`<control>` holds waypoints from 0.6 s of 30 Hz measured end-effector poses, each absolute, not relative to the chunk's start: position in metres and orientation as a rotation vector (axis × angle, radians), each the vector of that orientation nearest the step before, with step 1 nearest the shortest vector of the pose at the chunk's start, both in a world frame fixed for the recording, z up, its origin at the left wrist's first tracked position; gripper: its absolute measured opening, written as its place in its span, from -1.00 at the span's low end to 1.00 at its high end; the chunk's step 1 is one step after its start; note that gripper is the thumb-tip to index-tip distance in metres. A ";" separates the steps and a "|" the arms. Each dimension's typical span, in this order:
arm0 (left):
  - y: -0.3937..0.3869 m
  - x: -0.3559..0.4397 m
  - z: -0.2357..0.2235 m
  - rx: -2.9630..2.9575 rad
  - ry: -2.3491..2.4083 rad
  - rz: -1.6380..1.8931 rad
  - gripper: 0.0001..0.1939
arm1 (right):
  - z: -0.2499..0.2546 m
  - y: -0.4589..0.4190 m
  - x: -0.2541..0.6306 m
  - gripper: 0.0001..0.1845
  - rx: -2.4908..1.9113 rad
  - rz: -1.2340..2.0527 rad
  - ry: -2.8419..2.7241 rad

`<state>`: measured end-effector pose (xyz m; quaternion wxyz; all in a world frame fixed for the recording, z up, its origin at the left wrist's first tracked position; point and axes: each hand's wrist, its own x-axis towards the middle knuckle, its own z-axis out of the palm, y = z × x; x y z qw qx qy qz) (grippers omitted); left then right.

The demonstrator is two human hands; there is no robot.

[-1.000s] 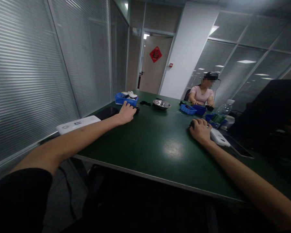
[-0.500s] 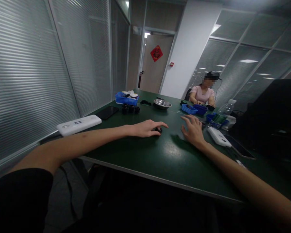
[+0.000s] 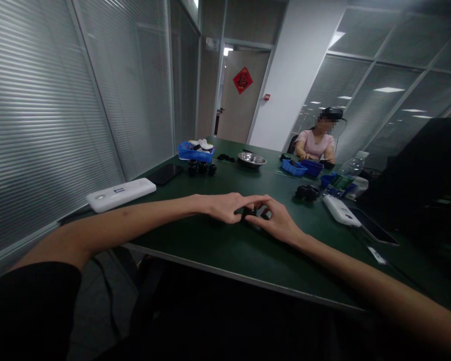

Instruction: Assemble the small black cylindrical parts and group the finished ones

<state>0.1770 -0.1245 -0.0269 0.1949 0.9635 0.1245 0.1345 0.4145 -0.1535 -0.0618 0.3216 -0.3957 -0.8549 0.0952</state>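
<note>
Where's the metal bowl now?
In the head view, the metal bowl sits beyond the left hand and right hand on the green table, right of the leftmost blue basket.

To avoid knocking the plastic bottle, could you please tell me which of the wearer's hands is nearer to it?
Right. The right hand is left of the plastic bottle and in front of it; the left hand is farther left, beyond the right hand.

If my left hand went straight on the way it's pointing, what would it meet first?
Probably your right hand: the outstretched finger of your left hand seems to reach it, though depth is unclear.
</note>
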 end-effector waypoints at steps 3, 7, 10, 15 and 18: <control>-0.129 0.179 -0.025 2.716 0.314 0.350 -0.04 | -0.058 -0.159 0.411 -0.58 -1.050 0.291 -2.232; -0.131 0.181 -0.025 2.781 0.334 0.329 0.00 | -0.050 -0.166 0.406 -0.70 -0.996 0.380 -2.289; -0.131 0.182 -0.024 2.801 0.346 0.324 -0.03 | -0.047 -0.167 0.405 -0.70 -0.930 0.466 -2.303; -0.132 0.181 -0.022 2.810 0.346 0.307 -0.08 | -0.050 -0.166 0.405 -0.66 -0.985 0.410 -2.254; -0.133 0.180 -0.023 2.823 0.353 0.320 -0.08 | -0.051 -0.166 0.404 -0.68 -0.996 0.410 -2.230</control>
